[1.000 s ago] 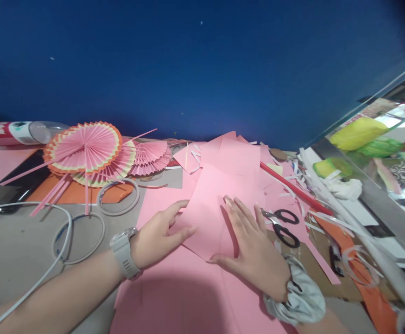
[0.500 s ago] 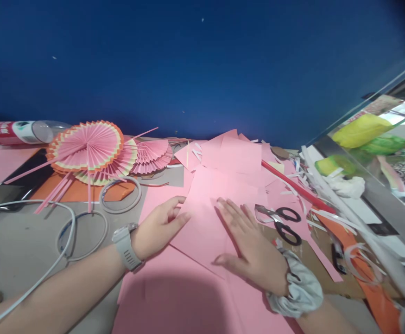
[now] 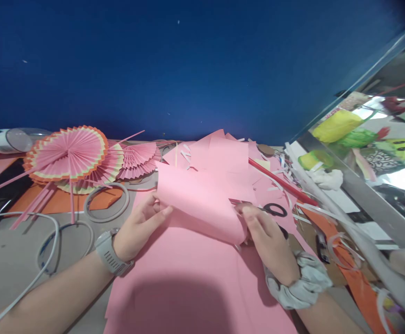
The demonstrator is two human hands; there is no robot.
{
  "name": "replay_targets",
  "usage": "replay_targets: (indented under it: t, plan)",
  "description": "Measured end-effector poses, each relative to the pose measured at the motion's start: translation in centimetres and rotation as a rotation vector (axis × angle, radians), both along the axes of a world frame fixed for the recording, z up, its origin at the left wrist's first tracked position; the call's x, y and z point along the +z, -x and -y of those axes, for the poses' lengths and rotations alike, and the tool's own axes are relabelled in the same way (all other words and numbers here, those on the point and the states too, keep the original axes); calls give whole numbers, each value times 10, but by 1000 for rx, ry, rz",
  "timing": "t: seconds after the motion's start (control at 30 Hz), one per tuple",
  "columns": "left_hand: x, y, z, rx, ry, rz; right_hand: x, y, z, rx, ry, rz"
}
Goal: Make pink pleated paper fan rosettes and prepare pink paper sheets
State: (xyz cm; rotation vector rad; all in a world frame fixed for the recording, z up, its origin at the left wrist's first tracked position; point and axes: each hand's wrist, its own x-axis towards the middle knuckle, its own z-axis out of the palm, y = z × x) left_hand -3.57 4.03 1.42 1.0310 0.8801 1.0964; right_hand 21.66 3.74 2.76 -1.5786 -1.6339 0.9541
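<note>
A sheet of pink paper [image 3: 197, 202] bows upward between my two hands, its near edge lifted. My left hand [image 3: 143, 227] pinches its left corner between thumb and fingers; a grey watch is on that wrist. At the right edge my right hand [image 3: 265, 236] closes on the paper, and a pale scrunchie circles this wrist. Larger pink sheets [image 3: 185, 264] lie flat underneath. Black-handled scissors [image 3: 275, 210] rest just beyond my right hand, which partly covers them.
Pleated pink paper fans [image 3: 70, 153] and a plastic bottle [image 3: 4, 141] lie at the back left. White cable [image 3: 54, 232] loops across the left side. On the right are a red stick [image 3: 282, 181], orange paper [image 3: 355, 273] and paper scraps. A blue partition [image 3: 188, 69] stands behind.
My hands lay on the pink sheet before. Now they grip its left and right sides, and its near edge has risen into a curve. The view has shifted slightly right.
</note>
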Motion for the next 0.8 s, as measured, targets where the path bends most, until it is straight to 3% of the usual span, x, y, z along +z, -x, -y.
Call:
replay_targets:
  t: [0.17,0.23,0.33,0.4,0.5,0.67,0.8]
  plan:
    - [5,0,5,-140,-3,-94,4,4,-1,15,7,-8]
    - [5,1,5,-56,-52,-144,3,3,-1,9,9,32]
    - [3,2,2,167,-109,-262,0,0,-1,74,-24,119]
    - [3,2,-1,224,-111,-356,-3,-1,0,145,-14,128]
    - [6,1,-3,162,-133,-413,-5,-1,1,185,-4,78]
    - [8,-3,2,-42,-89,-388,-3,0,2,57,-130,76]
    - [8,-3,3,-37,-71,-427,-3,1,2,13,-91,84]
